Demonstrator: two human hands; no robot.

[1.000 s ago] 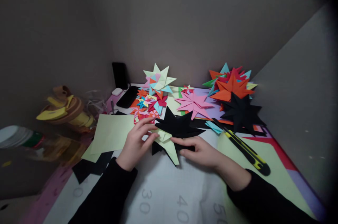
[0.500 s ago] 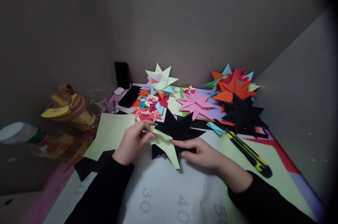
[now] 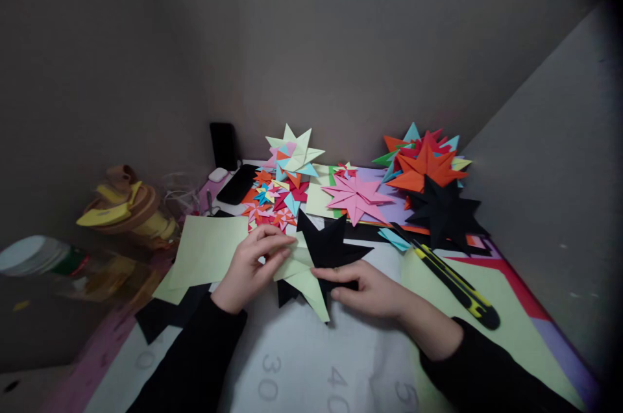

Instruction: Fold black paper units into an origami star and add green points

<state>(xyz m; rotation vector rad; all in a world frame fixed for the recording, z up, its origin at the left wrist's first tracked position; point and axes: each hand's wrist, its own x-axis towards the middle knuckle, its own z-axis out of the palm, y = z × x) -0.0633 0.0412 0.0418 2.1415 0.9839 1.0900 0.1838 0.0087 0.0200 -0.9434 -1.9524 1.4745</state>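
Observation:
A black folded-paper star (image 3: 327, 241) lies on the white numbered sheet, and pale green folded paper (image 3: 306, 283) sits over its left part. One green point runs down toward me. My left hand (image 3: 250, 270) pinches the upper left edge of the green paper between thumb and fingers. From the other side my right hand (image 3: 377, 289) grips the black star; its index fingertip touches the green paper's right edge and its thumb lies lower. Its remaining fingers are partly hidden.
Pale green sheets (image 3: 209, 247) lie left of my left hand. A yellow-and-black utility knife (image 3: 457, 286) rests at the right. Behind are a pink paper star (image 3: 357, 195), piled coloured stars (image 3: 428, 163) and a phone (image 3: 237, 184). A lidded jar (image 3: 43, 257) stands far left.
The green flap by my left hand, raised before, now lies flatter over the black star. My left fingers have stretched further over it. My right hand has barely moved.

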